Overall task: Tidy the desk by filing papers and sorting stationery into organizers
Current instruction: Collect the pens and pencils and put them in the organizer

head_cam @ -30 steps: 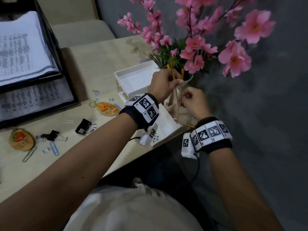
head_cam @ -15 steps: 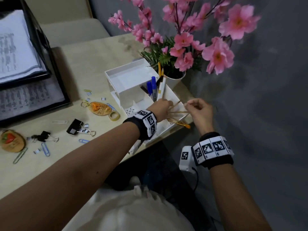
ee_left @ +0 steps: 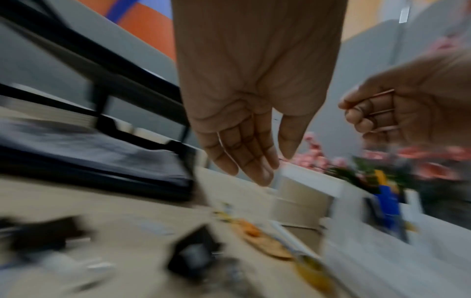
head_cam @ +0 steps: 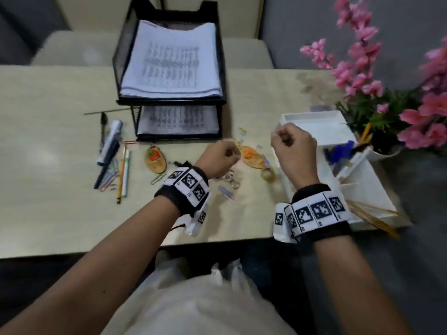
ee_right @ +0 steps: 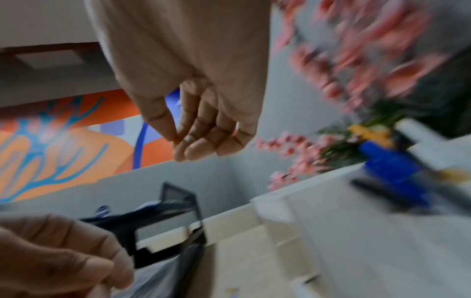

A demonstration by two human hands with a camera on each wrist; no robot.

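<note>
My left hand (head_cam: 231,153) hovers over the desk's middle with relaxed, nearly straight fingers (ee_left: 254,167) and holds nothing. My right hand (head_cam: 283,139) hangs above the left edge of the white organizer (head_cam: 312,117), its fingers curled with the thumb touching the fingertips (ee_right: 183,141); nothing shows in it. Blue pens (head_cam: 338,151) stand in the organizer. Thin wooden pencils (head_cam: 372,213) lie across its front right corner. Binder clips (head_cam: 229,178), a tape roll (head_cam: 267,174) and an orange key tag (head_cam: 251,155) lie below the hands.
A black two-tier paper tray (head_cam: 125,52) full of printed sheets stands at the back centre. Pens, pencils and paper clips (head_cam: 111,155) lie at the left, a second key tag (head_cam: 156,158) beside them. A pot of pink flowers (head_cam: 384,151) crowds the organizer's right side.
Both hands have let go of the thin pencils, which now lie on the organizer, and have moved left over the desk. The head view has swung left towards the paper tray.
</note>
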